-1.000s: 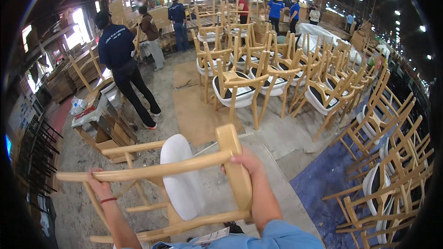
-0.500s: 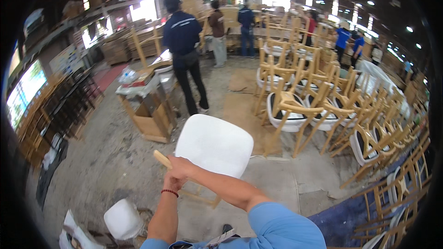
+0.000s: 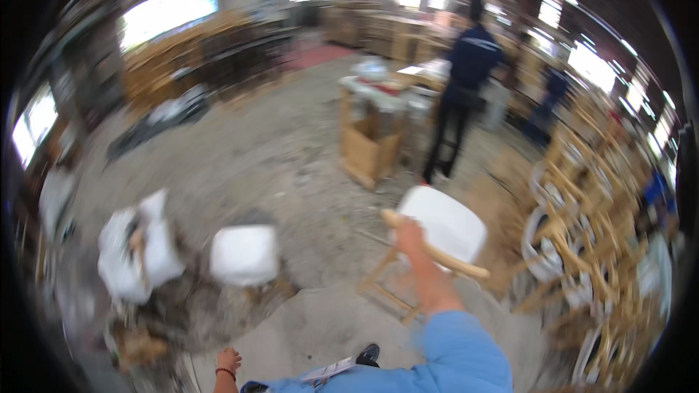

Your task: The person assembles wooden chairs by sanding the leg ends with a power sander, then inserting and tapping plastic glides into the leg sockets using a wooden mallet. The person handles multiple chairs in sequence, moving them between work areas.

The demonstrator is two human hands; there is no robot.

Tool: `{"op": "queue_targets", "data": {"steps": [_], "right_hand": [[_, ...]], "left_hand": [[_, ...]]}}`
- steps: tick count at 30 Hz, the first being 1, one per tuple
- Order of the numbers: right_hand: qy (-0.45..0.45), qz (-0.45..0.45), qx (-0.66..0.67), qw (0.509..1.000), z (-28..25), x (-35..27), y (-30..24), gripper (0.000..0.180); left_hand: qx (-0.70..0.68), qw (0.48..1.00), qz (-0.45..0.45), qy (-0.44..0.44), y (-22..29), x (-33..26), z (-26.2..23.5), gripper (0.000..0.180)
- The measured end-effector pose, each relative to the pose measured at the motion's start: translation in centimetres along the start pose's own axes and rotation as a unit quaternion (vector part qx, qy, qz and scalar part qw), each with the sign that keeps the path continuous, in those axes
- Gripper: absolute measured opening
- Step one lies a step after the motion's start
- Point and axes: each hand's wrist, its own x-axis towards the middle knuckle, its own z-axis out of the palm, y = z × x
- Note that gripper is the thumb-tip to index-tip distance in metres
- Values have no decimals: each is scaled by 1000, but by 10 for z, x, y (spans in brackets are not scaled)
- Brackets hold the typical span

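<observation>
A light wooden chair with a white padded seat (image 3: 448,222) stands in front of me, right of the middle. My right hand (image 3: 410,234) is closed around the left part of its curved wooden top rail (image 3: 459,262). At the lower edge, my left hand (image 3: 228,359) hangs apart from the chair, a beaded bracelet at its wrist. Its fingers look curled, with nothing visible in them. A low stool-like seat with a white cushion (image 3: 245,255) stands left of the chair. Farther left lies a white, wrapped-looking bundle (image 3: 140,251). Motion blurs much of the picture.
Many wooden chairs (image 3: 575,225) crowd the right side. Beyond my chair, a person in dark clothes (image 3: 466,73) stands beside a wooden cart (image 3: 371,145) with things on top. Dark sheeting (image 3: 160,127) lies on the floor at the left.
My view has swung left. My left hand has let go of the chair and dropped to the lower edge, while my right hand stays on the top rail.
</observation>
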Motion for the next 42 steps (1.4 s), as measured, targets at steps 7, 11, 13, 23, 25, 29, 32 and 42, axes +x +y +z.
{"op": "queue_targets", "data": {"steps": [7,11,13,23,25,29,32,42], "right_hand": [[-318,93,308,892,44,-141,-136,45],[-679,-4,304,668,78,-267,-291,42],[-766,-48,242,594,88,-294,-358,40],[-337,-771,-239,484,192,-225,-562,32],[-357,-774,-276,445,210,-253,-591,31],[-451,-734,-267,433,247,-337,-702,30],[-421,-812,-229,333,270,-415,-798,29],[-743,-413,127,511,204,-706,-1232,11]], "left_hand": [[631,764,-115,61,-242,-103,-147,16],[543,830,-107,66,-293,-101,-159,13],[348,896,-101,257,-291,-89,-157,18],[-112,926,168,319,-146,-84,-312,41],[-75,916,183,349,-135,-101,-381,44],[-100,847,151,500,-166,-139,-510,44],[13,799,-39,600,-213,-178,-563,46],[-107,863,-186,458,-355,-204,-570,22]]}}
